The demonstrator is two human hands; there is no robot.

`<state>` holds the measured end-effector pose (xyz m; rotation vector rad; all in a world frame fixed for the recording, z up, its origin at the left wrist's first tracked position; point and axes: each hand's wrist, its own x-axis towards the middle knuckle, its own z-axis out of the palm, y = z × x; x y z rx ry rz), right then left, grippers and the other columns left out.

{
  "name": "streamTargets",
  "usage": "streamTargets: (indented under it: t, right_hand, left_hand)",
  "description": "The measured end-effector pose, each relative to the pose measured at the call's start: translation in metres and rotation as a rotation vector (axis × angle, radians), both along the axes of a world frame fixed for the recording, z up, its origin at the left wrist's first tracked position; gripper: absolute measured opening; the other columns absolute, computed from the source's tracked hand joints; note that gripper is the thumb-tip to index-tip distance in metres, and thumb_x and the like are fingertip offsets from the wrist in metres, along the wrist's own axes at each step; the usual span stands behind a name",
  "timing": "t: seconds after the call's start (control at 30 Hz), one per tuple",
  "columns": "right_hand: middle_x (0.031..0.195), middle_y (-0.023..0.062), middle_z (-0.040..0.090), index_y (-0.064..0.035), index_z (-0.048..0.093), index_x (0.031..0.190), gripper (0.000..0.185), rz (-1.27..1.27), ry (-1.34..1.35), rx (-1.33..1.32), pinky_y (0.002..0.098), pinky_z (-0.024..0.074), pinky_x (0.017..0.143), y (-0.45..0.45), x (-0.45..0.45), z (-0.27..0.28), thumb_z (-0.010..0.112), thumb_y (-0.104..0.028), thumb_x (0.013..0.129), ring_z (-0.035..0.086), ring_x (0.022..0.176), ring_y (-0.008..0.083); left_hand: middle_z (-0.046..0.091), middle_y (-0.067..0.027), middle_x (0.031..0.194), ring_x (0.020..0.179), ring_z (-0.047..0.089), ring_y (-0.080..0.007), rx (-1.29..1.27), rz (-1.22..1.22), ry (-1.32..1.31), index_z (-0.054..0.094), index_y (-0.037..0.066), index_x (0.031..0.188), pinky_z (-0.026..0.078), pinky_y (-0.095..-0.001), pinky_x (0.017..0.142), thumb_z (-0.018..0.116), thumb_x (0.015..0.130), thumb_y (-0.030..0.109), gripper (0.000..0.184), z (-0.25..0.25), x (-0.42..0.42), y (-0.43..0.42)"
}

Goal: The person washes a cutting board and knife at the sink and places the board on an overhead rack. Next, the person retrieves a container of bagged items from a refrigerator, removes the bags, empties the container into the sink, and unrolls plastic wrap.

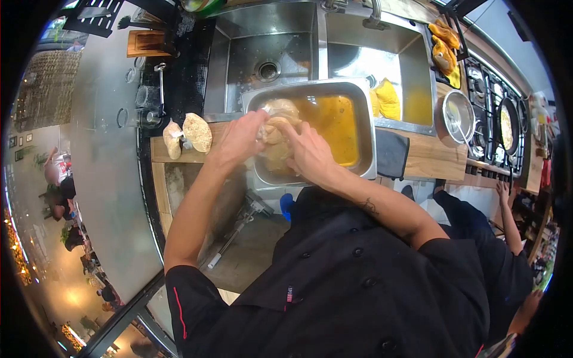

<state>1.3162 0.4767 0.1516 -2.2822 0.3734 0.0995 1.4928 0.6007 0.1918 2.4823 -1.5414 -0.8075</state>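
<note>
A deep steel pan (365, 134) holding yellow-orange liquid (327, 122) sits in front of me, across the sink's front edge. Over its left half, both my hands grip a pale, soft, wet lump (280, 107) whose kind I cannot make out. My left hand (240, 138) has its fingers wrapped round the lump's left side. From the right, my right hand (310, 149) presses curled fingers onto the lump. Some of the lump is hidden behind the fingers. Left of the pan, two pale, speckled bundles (197, 132) lie on the wooden counter (158, 156).
Behind the pan is a double steel sink (268, 45) with a yellow cloth (387, 100) in its right basin. A steel bowl (458, 113) stands on the right, beside a stove with a frying pan (507, 126). A co-worker's hand (503, 192) is near the pan handle.
</note>
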Motion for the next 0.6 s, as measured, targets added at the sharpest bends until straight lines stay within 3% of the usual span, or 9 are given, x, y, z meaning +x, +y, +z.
streamTargets:
  t: [0.07, 0.13, 0.2, 0.3, 0.33, 0.4, 0.47, 0.53, 0.6]
  right_hand:
    - [0.116, 0.0239, 0.051, -0.0156, 0.039, 0.144, 0.085, -0.032, 0.016, 0.017, 0.0509, 0.0496, 0.087, 0.001, 0.004, -0.004, 0.081, -0.011, 0.070, 0.057, 0.104, 0.0453]
    - [0.115, 0.0220, 0.053, -0.0145, 0.039, 0.143, 0.084, -0.136, -0.032, 0.164, 0.0507, 0.0472, 0.089, -0.002, 0.004, -0.015, 0.078, -0.007, 0.069, 0.056, 0.105, 0.0444]
    - [0.117, 0.0207, 0.053, -0.0132, 0.040, 0.141, 0.080, -0.124, 0.006, 0.098, 0.0508, 0.0449, 0.090, -0.008, 0.003, -0.010, 0.076, -0.006, 0.070, 0.055, 0.108, 0.0431]
    - [0.122, 0.0191, 0.053, -0.0120, 0.044, 0.137, 0.074, -0.074, -0.008, -0.101, 0.0509, 0.0400, 0.093, -0.011, -0.002, -0.015, 0.074, -0.007, 0.070, 0.052, 0.116, 0.0405]
    - [0.125, 0.0188, 0.052, -0.0122, 0.045, 0.136, 0.072, -0.051, -0.053, -0.240, 0.0510, 0.0374, 0.095, -0.010, -0.004, -0.017, 0.074, -0.008, 0.070, 0.050, 0.120, 0.0393]
    - [0.129, 0.0188, 0.050, -0.0129, 0.046, 0.136, 0.071, -0.045, -0.088, -0.243, 0.0516, 0.0366, 0.095, -0.010, -0.005, -0.004, 0.074, -0.010, 0.071, 0.048, 0.122, 0.0385]
    - [0.132, 0.0188, 0.049, -0.0135, 0.047, 0.136, 0.070, -0.048, -0.123, -0.251, 0.0522, 0.0358, 0.095, -0.013, -0.008, 0.014, 0.074, -0.011, 0.072, 0.047, 0.124, 0.0377]
    - [0.136, 0.0199, 0.046, -0.0145, 0.045, 0.138, 0.074, 0.073, -0.063, -0.043, 0.0525, 0.0349, 0.096, -0.013, -0.012, 0.028, 0.077, -0.014, 0.071, 0.046, 0.126, 0.0383]
    - [0.133, 0.0187, 0.048, -0.0123, 0.043, 0.141, 0.082, 0.066, -0.079, -0.033, 0.0513, 0.0355, 0.095, -0.011, -0.014, 0.024, 0.082, -0.018, 0.069, 0.049, 0.122, 0.0375]
  left_hand:
    - [0.067, -0.0179, 0.116, 0.105, 0.064, -0.0398, -0.007, 0.195, 0.111, 0.052, 0.011, 0.133, 0.053, -0.0455, 0.089, 0.083, 0.070, 0.014, 0.071, 0.005, 0.001, -0.008]
    - [0.068, -0.0188, 0.114, 0.104, 0.065, -0.0398, -0.059, 0.137, 0.053, 0.052, 0.011, 0.134, 0.053, -0.0461, 0.089, 0.083, 0.069, 0.016, 0.072, 0.001, 0.004, -0.007]
    - [0.069, -0.0198, 0.111, 0.104, 0.065, -0.0397, -0.113, 0.085, -0.002, 0.052, 0.011, 0.135, 0.053, -0.0467, 0.089, 0.082, 0.069, 0.017, 0.073, 0.010, 0.001, -0.016]
    - [0.069, -0.0205, 0.110, 0.105, 0.065, -0.0381, 0.116, 0.214, 0.065, 0.060, 0.010, 0.129, 0.053, -0.0461, 0.090, 0.081, 0.068, 0.023, 0.065, 0.018, 0.005, -0.026]
    - [0.069, -0.0210, 0.109, 0.104, 0.066, -0.0384, 0.086, 0.206, 0.006, 0.064, 0.009, 0.122, 0.053, -0.0458, 0.089, 0.080, 0.068, 0.025, 0.059, 0.008, 0.009, -0.026]
    - [0.070, -0.0216, 0.108, 0.102, 0.066, -0.0387, 0.053, 0.191, -0.053, 0.067, 0.007, 0.115, 0.053, -0.0456, 0.089, 0.079, 0.067, 0.027, 0.053, -0.010, 0.010, -0.022]
    - [0.072, -0.0185, 0.099, 0.094, 0.069, -0.0392, -0.163, 0.191, -0.099, 0.071, 0.007, 0.104, 0.053, -0.0482, 0.085, 0.079, 0.069, 0.028, 0.041, -0.021, 0.007, -0.022]
    - [0.072, -0.0187, 0.096, 0.087, 0.068, -0.0390, -0.107, 0.229, -0.015, 0.070, 0.006, 0.104, 0.054, -0.0456, 0.081, 0.078, 0.070, 0.027, 0.041, -0.023, 0.007, -0.023]
    - [0.072, -0.0189, 0.092, 0.079, 0.068, -0.0388, -0.046, 0.268, 0.070, 0.069, 0.005, 0.105, 0.054, -0.0431, 0.076, 0.076, 0.072, 0.027, 0.041, -0.021, 0.010, -0.023]
